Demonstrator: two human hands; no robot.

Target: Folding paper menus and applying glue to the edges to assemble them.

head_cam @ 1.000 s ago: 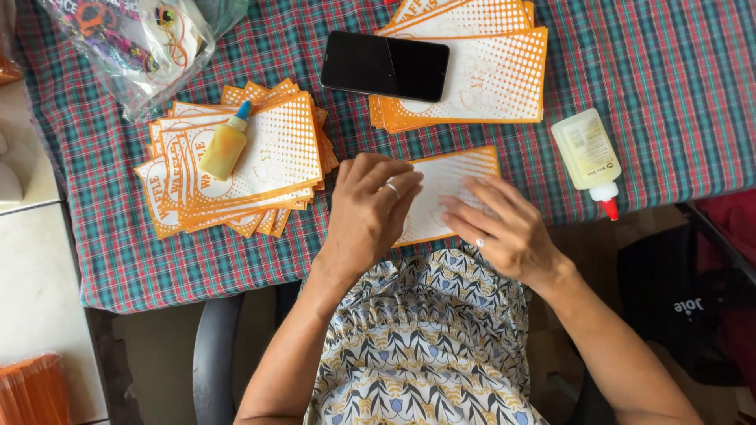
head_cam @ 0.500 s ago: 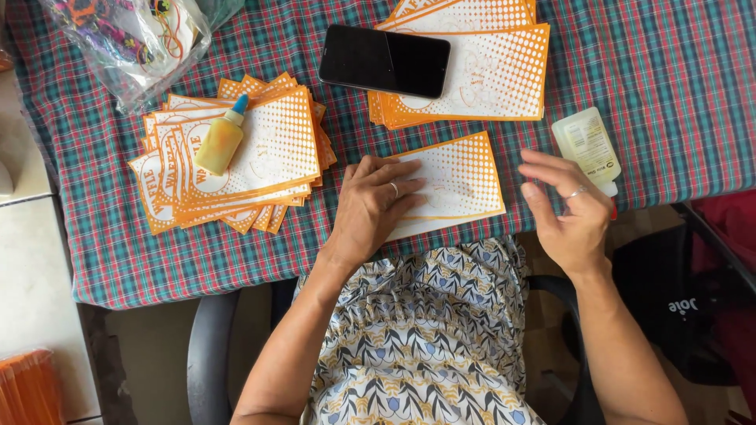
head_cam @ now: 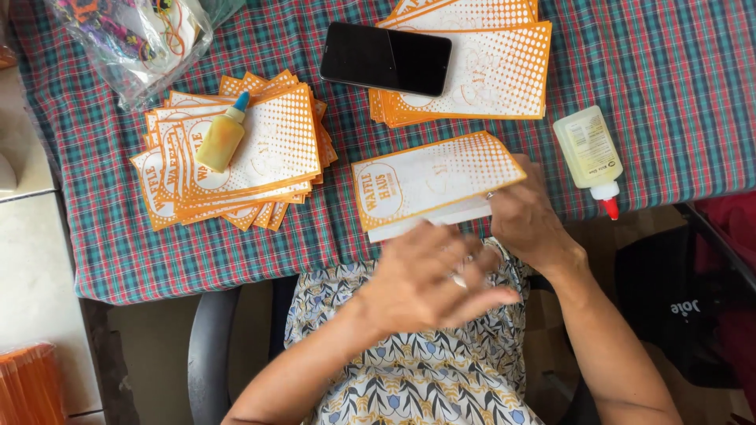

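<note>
An orange-and-white printed paper bag (head_cam: 433, 182) lies flat at the near edge of the plaid tablecloth (head_cam: 677, 71), its right end raised a little. My right hand (head_cam: 529, 219) grips that right end, thumb side under the paper. Blurred with motion, my left hand (head_cam: 429, 283) hovers just below the bag over my lap, fingers stretched out and holding nothing. A glue bottle with a red tip (head_cam: 589, 156) lies to the right of my right hand.
A fanned stack of the same bags (head_cam: 260, 169) sits at the left with a small yellow blue-capped bottle (head_cam: 222, 138) on it. Another stack (head_cam: 488, 79) at the back carries a black phone (head_cam: 386, 59). A clear plastic bag (head_cam: 134, 35) lies far left.
My left hand came off the bag and drew back toward my lap. My right hand returned from beside the glue bottle and took hold of the bag's right end, lifting it.
</note>
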